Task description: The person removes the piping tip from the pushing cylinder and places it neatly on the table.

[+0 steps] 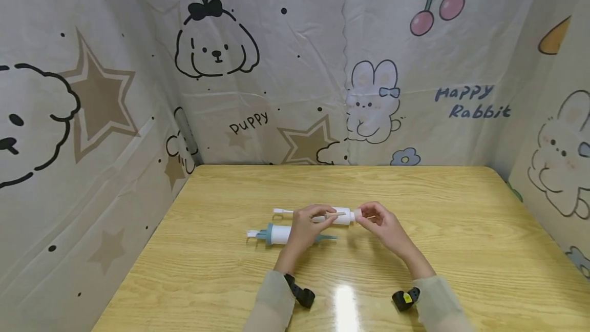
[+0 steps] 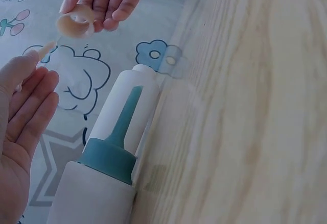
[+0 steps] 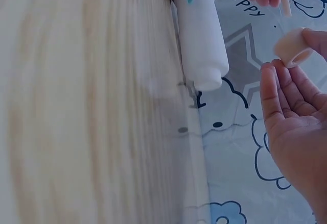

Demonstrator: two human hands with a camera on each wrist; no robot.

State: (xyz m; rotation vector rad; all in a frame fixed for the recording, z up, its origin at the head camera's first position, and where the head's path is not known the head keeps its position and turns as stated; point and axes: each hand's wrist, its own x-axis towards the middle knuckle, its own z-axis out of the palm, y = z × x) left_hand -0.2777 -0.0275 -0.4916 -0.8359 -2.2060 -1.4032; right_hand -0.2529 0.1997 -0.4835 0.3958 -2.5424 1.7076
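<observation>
Between thumb and fingertips, my left hand (image 1: 306, 227) pinches a thin beige stick-like piece (image 1: 335, 214), which points toward the right hand. My right hand (image 1: 382, 223) pinches a short, hollow beige ring (image 3: 291, 48) by its edge, other fingers extended. A gap separates ring and stick in the left wrist view. Under the hands lies a white bottle (image 2: 122, 99), on its side. In front of it, another white bottle (image 1: 280, 234) with a teal collar and long teal nozzle (image 2: 127, 114) also lies flat, partly hidden by my left hand in the head view.
A small white tip (image 1: 282, 211) sticks out left of the rear bottle. The bottles lie on a wood-grain table (image 1: 221, 281), toward its middle. Printed cloth (image 1: 295, 55) hangs behind it and at both sides.
</observation>
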